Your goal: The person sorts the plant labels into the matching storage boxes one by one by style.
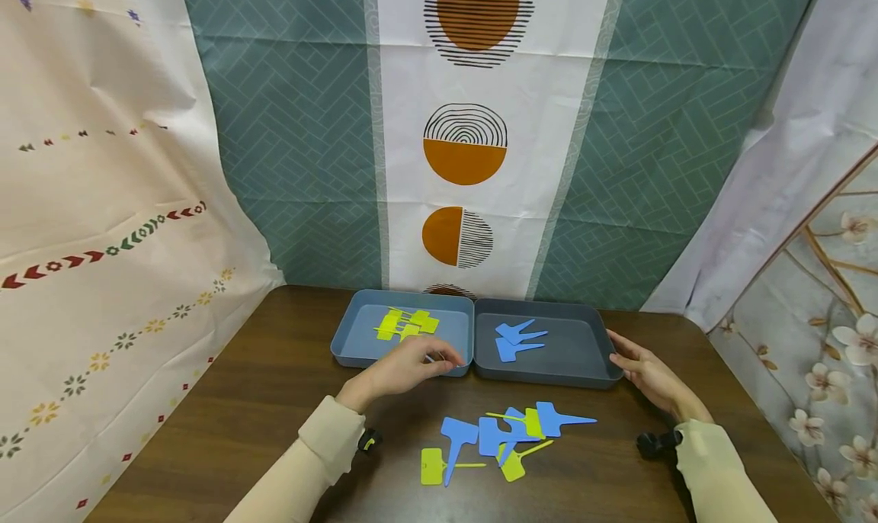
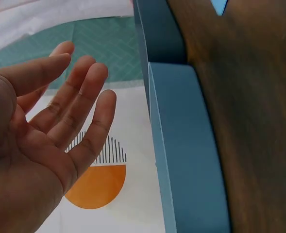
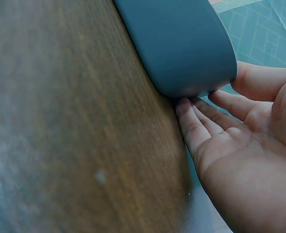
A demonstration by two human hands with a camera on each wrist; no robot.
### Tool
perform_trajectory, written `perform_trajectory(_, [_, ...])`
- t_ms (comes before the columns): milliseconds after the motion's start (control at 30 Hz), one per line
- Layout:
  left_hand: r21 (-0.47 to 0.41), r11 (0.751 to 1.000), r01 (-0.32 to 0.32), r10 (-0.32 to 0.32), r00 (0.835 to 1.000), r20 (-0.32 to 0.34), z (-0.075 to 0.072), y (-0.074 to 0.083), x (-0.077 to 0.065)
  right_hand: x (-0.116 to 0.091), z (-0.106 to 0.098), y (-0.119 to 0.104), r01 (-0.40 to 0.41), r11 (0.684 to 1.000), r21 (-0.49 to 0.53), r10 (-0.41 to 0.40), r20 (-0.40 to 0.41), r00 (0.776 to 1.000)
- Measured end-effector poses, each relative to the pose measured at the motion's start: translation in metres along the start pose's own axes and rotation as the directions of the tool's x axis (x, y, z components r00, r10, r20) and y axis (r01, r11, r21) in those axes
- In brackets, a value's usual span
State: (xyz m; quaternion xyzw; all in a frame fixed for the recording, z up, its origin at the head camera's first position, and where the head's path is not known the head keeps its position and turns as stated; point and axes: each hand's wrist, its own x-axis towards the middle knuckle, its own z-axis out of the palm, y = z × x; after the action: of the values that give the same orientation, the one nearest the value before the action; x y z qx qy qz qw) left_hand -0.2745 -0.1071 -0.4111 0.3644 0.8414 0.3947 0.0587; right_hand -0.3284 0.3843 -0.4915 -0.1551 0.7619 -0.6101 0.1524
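My left hand (image 1: 417, 363) hovers over the front right part of the blue-grey tray (image 1: 346, 340), fingers loosely bent and apart. In the left wrist view, the left palm (image 2: 41, 141) shows nothing in it. Several yellow-green plant labels (image 1: 409, 323) lie in that tray. My right hand (image 1: 648, 370) touches the right end of the dark grey tray (image 1: 576, 348), its fingertips and thumb against the outer wall. A few blue plant labels (image 1: 519, 340) lie towards the left inside this tray.
On the brown table (image 1: 274, 386), in front of the trays, lies a loose pile of blue plant labels (image 1: 458, 431) and yellow-green plant labels (image 1: 431, 466), some overlapping. The two trays stand side by side, close to the patterned cloth (image 1: 302, 165) behind.
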Motion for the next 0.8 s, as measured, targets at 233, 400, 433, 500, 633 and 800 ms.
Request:
perform_trajectory(233, [-0.016, 1.0, 0.026, -0.026, 1.0, 0.006, 0.014, 0.006, -0.013, 0.0, 0.001, -0.001, -0.009, 1.0, -0.009, 0.009, -0.003, 1.0])
perform_trajectory(400, [-0.01, 0.999, 0.049, -0.049, 0.998, 0.049, 0.028, 0.006, -0.019, 0.0, 0.001, -0.001, -0.021, 1.0, -0.007, 0.021, -0.008, 1.0])
perform_trajectory(433, [-0.007, 0.999, 0.054, -0.054, 0.997, 0.061, 0.031, 0.006, -0.019, 0.0, 0.001, -0.001, -0.019, 1.0, -0.003, 0.019, -0.007, 1.0])
perform_trajectory(500, [0.021, 0.997, 0.072, -0.073, 0.994, 0.083, 0.037, 0.005, -0.02, -0.001, 0.001, -0.002, -0.016, 1.0, 0.01, 0.016, -0.005, 1.0])
perform_trajectory(633, [0.105, 0.989, 0.103, -0.117, 0.983, 0.139, 0.048, 0.004, -0.021, -0.002, 0.001, -0.002, -0.015, 1.0, -0.006, 0.015, 0.001, 1.0])
perform_trajectory(800, [0.179, 0.973, 0.146, -0.184, 0.957, 0.223, 0.056, 0.008, -0.024, -0.003, 0.001, -0.002, 0.001, 1.0, 0.007, -0.001, 0.016, 1.0])
